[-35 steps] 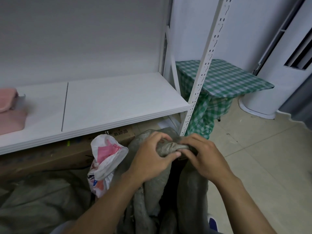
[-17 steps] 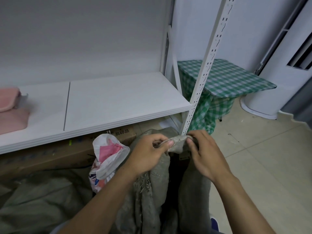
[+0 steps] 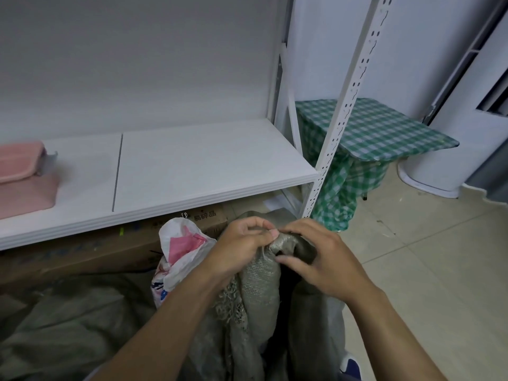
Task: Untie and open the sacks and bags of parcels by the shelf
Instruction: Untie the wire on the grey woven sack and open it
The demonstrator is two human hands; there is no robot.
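Note:
A grey woven sack (image 3: 261, 281) stands on the floor in front of the white shelf (image 3: 198, 171), its neck gathered at the top. My left hand (image 3: 242, 246) pinches the bunched cloth at the neck from the left. My right hand (image 3: 321, 259) holds the same knot from the right, thumb under it and fingers curled over. Frayed threads hang below the left hand. A white plastic bag (image 3: 181, 246) with pink and blue print leans against the sack's left side. Another grey sack (image 3: 63, 325) lies flat at the lower left.
A cardboard box (image 3: 110, 246) sits under the shelf. Pink items (image 3: 22, 174) lie on the shelf's left end. A green checked table (image 3: 384, 133) stands right of the shelf post (image 3: 343, 111). A white appliance (image 3: 467, 119) is at far right, with tiled floor (image 3: 426, 257) between.
Both hands have stayed at the sack's neck and shifted their grip; the cloth bunch between them has loosened and turned, with my right thumb now under it.

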